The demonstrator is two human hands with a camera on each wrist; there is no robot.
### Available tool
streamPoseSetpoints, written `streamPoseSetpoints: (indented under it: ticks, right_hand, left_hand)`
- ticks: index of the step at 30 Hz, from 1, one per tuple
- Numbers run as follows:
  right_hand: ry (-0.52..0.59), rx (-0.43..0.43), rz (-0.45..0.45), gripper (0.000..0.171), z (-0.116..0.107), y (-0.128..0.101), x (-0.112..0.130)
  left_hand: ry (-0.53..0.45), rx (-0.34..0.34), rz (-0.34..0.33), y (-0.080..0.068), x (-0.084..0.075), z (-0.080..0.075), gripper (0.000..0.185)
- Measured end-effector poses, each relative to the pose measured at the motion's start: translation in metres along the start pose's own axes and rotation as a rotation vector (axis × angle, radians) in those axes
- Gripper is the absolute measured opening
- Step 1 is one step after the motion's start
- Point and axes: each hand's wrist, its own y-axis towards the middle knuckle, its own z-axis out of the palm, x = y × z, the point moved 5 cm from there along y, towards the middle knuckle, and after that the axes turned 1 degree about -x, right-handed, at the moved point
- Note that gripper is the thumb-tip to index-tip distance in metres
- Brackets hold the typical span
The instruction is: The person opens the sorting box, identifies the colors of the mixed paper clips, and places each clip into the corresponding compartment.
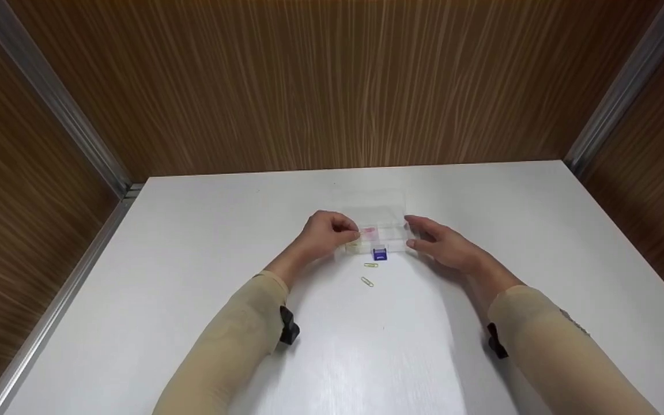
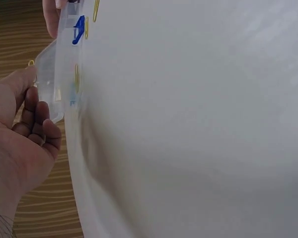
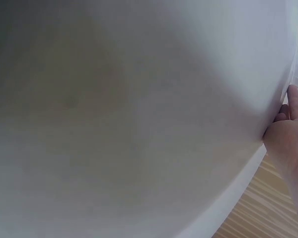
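A clear plastic compartment box [image 1: 394, 233] stands on the table, its clear lid [image 1: 371, 203] raised at the back and a blue latch [image 1: 380, 254] at its front. My left hand [image 1: 327, 233] pinches a yellow paper clip [image 2: 31, 63] between thumb and fingers over the box's left part. On the right, my right hand [image 1: 444, 245] rests its thumb and extended fingers against the box's side. Something pink [image 1: 369, 230] shows in a rear compartment, and yellow clips [image 1: 353, 244] show at the front left. Part of the box's left side is behind my left hand.
Two yellow paper clips lie on the white table [image 1: 309, 357] in front of the box, a nearer one [image 1: 367, 282] and one [image 1: 370, 265] close to the latch. Wood-grain panels [image 1: 332, 86] enclose the back and sides.
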Motion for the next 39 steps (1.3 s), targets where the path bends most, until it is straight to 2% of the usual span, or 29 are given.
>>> streamPoseSetpoints:
  ticks: [9,19,25,32,39]
  right_hand:
    - [0.004,0.0,0.029,0.073,0.001,0.001,-0.001]
    - [0.002,-0.006,0.024,0.073,0.001,0.003,-0.002]
    - [-0.005,-0.006,0.023,0.072,0.0,0.002,-0.001]
    - [-0.002,-0.006,0.006,0.072,-0.001,0.002,-0.002]
    - [0.012,-0.008,0.03,0.073,-0.004,0.002,-0.004]
  left_hand:
    - [0.05,-0.013,-0.011,0.002,0.007,0.001,0.007]
    - [0.033,-0.005,-0.019,0.0,0.01,0.002,0.005]
    - [-0.013,-0.006,-0.015,-0.009,0.008,-0.001,0.008]
    - [-0.03,0.004,0.052,-0.023,0.003,-0.005,0.014]
    - [-0.064,0.086,0.098,-0.038,0.001,0.004,0.014]
